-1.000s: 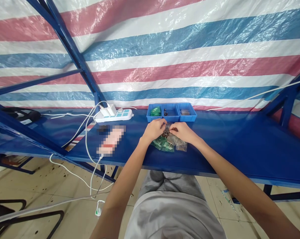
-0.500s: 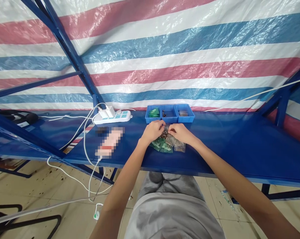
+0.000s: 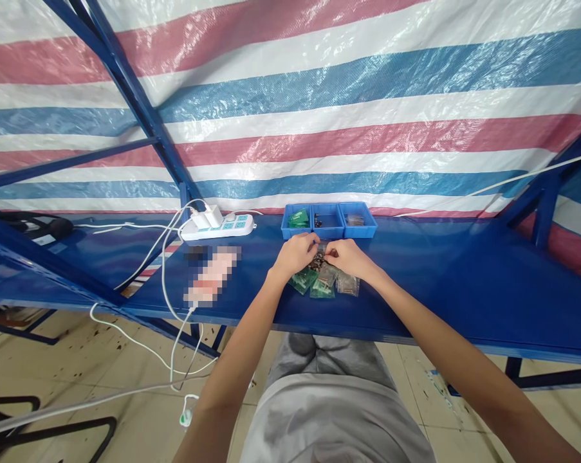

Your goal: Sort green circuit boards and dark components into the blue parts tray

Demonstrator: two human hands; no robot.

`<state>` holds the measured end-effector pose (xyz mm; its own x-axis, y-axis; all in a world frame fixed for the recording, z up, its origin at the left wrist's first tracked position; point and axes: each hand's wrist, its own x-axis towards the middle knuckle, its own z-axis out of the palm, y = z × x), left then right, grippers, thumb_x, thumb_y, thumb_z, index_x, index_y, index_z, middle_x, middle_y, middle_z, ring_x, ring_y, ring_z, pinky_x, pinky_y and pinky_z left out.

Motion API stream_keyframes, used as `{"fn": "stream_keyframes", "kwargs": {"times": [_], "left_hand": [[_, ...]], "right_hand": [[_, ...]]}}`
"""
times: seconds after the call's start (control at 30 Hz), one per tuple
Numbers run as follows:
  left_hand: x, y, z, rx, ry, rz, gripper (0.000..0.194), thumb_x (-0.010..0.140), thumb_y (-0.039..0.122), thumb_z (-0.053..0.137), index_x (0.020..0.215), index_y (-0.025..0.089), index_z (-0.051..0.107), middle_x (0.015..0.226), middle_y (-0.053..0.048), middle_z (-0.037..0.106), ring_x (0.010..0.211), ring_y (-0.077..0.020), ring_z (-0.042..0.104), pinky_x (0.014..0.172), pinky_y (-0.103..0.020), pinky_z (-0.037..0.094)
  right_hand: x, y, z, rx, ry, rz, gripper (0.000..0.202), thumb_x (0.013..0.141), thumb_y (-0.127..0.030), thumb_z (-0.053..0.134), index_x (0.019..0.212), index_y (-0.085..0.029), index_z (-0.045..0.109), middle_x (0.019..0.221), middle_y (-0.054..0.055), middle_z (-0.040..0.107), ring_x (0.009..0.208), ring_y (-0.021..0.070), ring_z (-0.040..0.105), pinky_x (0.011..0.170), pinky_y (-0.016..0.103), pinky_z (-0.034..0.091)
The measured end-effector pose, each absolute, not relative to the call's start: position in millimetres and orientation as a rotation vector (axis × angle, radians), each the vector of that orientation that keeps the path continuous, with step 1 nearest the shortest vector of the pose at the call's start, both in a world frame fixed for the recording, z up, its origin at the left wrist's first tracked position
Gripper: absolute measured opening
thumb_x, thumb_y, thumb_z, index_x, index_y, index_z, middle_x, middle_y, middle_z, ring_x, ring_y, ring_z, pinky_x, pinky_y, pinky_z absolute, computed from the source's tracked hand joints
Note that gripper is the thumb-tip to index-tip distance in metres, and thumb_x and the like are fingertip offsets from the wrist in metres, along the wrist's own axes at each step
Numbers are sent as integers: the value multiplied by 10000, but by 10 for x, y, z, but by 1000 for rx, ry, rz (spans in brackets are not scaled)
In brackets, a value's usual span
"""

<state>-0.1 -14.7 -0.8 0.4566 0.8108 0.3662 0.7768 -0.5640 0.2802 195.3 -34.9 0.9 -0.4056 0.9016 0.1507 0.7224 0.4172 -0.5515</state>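
Note:
My left hand (image 3: pixel 297 256) and my right hand (image 3: pixel 349 256) face each other over a pile on the blue table. Both have their fingers pinched at the top of a small clear plastic bag (image 3: pixel 322 247), whose contents are hard to make out. Just below lie dark small parts (image 3: pixel 316 261), partly covered by my fingers. Nearer to me are green packets (image 3: pixel 323 289) and clear packets (image 3: pixel 348 284) with thin brass-coloured pieces inside. Beyond my hands stand three joined blue bins: the left bin (image 3: pixel 283 226) has green packets, the middle one dark parts, the right one clear packets.
A white power strip (image 3: pixel 242 225) with plugged-in chargers stands left of the bins. A blurred-out pink object (image 3: pixel 215 276) with a white cable lies on the table (image 3: pixel 444 276). Blue metal posts (image 3: pixel 140 103) rise at the left, before a striped tarp (image 3: pixel 319 141).
My right hand has shifted very slightly at the bag, and the clear packets beneath it sit a little differently. My left hand stays nearly still.

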Motion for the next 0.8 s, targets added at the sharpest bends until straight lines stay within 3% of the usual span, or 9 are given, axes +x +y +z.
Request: {"fn": "stream_keyframes", "kwargs": {"times": [0.53,0.8], "left_hand": [[-9,-153,15,2604,1441,745,197,962,251,498,1056,244,670,1005,-37,710,856,-185,652,644,-253,412],[-2,-181,58,2598,1275,783,165,931,286,556,1011,224,686,957,-43,696,844,-184,648,704,-260,464]], "right_hand": [[1956,-380,15,-1418,-2248,513,154,851,-143,596,713,-196,640,752,34,702,681,162,621,614,272,375],[2011,-326,-5,-1261,-1869,560,93,859,-247,616,873,-198,693,872,56,748,829,210,687,745,314,500]]}}
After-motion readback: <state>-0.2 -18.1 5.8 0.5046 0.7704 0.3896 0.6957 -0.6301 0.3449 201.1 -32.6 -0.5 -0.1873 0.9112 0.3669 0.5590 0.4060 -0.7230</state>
